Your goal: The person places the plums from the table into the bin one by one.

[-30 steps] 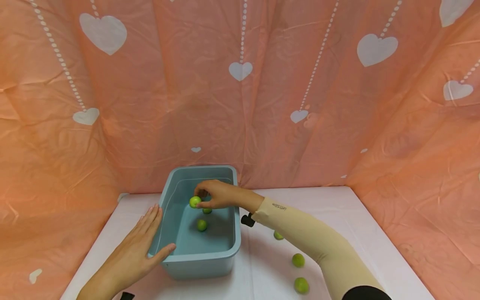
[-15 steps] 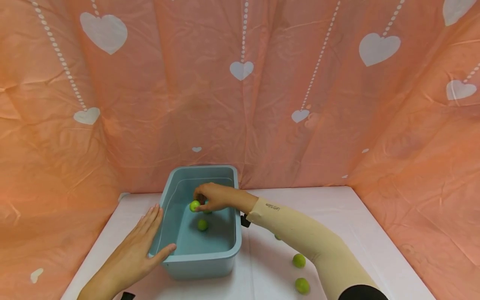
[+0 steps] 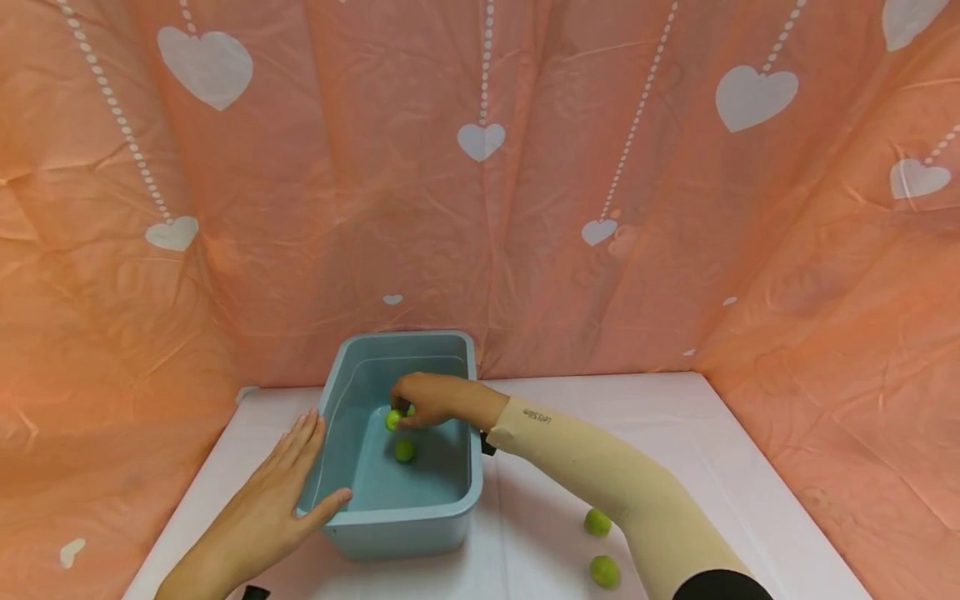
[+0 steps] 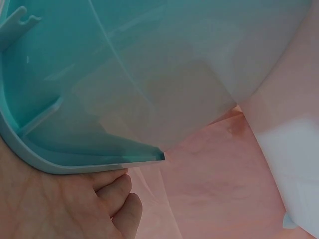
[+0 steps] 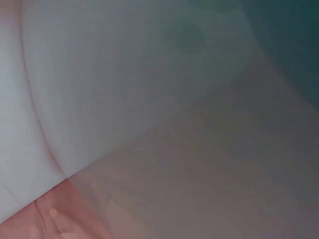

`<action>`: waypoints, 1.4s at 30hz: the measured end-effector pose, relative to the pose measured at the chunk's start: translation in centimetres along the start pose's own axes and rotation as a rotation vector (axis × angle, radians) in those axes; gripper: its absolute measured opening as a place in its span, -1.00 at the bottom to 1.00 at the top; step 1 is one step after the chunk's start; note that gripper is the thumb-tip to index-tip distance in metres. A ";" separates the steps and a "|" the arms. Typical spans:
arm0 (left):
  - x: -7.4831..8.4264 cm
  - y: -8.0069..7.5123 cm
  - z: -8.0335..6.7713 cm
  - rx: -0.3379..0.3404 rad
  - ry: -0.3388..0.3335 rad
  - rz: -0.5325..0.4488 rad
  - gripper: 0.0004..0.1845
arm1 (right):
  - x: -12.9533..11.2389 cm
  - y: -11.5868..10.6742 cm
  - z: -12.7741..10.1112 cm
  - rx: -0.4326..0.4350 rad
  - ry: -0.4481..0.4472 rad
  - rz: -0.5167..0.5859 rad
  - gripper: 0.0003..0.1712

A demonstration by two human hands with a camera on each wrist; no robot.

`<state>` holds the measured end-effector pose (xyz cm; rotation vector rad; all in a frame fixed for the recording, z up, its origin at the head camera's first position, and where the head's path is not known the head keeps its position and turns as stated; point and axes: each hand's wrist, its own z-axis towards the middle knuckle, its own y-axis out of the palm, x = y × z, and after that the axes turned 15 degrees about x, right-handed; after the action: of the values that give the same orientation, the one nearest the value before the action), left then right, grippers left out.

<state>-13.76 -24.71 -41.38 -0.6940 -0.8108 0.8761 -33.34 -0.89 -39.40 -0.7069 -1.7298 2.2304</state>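
A light blue plastic tub (image 3: 457, 492) stands on the white table near the back. My right hand (image 3: 423, 400) reaches down inside it and pinches a small green ball (image 3: 393, 418) between thumb and fingers, low over the tub floor. Another green ball (image 3: 404, 451) lies on the tub floor just below, and a third shows partly behind the held one. My left hand (image 3: 277, 492) lies flat against the tub's left wall, thumb over the front rim; in the left wrist view its fingers (image 4: 117, 191) sit under the tub rim (image 4: 75, 162). The right wrist view is a blur.
Two green balls (image 3: 597, 522) (image 3: 604, 572) lie on the white table right of the tub, near my right forearm. A pink heart-patterned cloth (image 3: 480, 167) closes in the back and both sides. The table's left and right parts are bare.
My right hand has sunk lower into the tub with the green ball. The ball on the table under my forearm is now hidden. The left hand has not moved.
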 end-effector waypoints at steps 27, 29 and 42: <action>-0.1 -0.1 0.1 -0.041 -0.045 -0.027 0.09 | -0.2 -1.6 -2.2 0.287 0.048 0.194 -0.66; 0.0 -0.1 0.1 -0.042 -0.047 -0.027 0.09 | -0.2 -2.0 -2.7 0.316 0.046 0.198 -0.66; 0.0 -0.1 0.3 -0.065 -0.068 -0.027 0.11 | 1.3 -3.6 -6.9 0.509 0.024 0.275 -0.63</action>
<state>-13.95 -24.70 -41.18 -0.7117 -0.9108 0.8560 -31.43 6.53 -37.51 -0.8739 -1.0220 2.6713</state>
